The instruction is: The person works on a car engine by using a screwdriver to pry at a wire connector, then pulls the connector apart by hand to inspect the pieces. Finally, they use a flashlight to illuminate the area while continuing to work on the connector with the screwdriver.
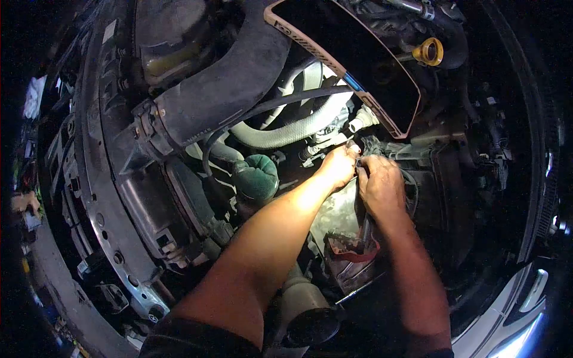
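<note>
Both my hands are deep in a car's engine bay, close together beside a bundle of dark wiring [375,145]. My left hand [339,166] is brightly lit, its fingers closed at a small part that I cannot make out. Just to its right, my right hand [383,182] has its thumb and fingers bent together around something dark and mostly hidden. A phone [352,56] in a pinkish case lies above the hands, its screen dark. Below it, a white plastic fitting [362,119] and a pale braided hose [280,136] catch the light.
A thick black air hose [221,89] crosses the upper left. Left of my forearm sits a green rounded cap [256,179]. A red-edged tray-like part [355,255] lies between my forearms, and a black-capped neck [311,325] is nearer me. A yellow ring-shaped piece [428,52] stands at upper right.
</note>
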Action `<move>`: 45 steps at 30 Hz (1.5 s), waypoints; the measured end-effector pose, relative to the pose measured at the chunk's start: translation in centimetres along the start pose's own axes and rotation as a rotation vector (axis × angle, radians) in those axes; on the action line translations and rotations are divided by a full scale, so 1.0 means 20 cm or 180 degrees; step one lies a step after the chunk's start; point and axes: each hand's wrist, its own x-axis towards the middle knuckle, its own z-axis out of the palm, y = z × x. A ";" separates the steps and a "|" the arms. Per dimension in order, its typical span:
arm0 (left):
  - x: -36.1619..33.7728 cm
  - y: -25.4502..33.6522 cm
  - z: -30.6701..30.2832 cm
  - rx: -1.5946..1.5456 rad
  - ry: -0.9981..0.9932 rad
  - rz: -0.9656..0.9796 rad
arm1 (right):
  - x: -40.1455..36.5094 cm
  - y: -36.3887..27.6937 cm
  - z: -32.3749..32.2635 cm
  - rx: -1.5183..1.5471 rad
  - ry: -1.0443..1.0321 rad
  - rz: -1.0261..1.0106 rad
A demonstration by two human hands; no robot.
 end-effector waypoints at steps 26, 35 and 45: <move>-0.03 0.02 0.00 -0.0124 0.0090 0.0114 | 0.00 0.00 0.02 -0.0195 0.0067 -0.0167; 0.03 -0.04 0.02 -0.0047 0.0095 0.0193 | 0.00 -0.01 0.01 -0.0301 0.0066 -0.0275; 0.14 -0.16 0.07 -0.0789 0.0129 0.0298 | 0.01 -0.04 -0.02 -0.0309 -0.0138 -0.0356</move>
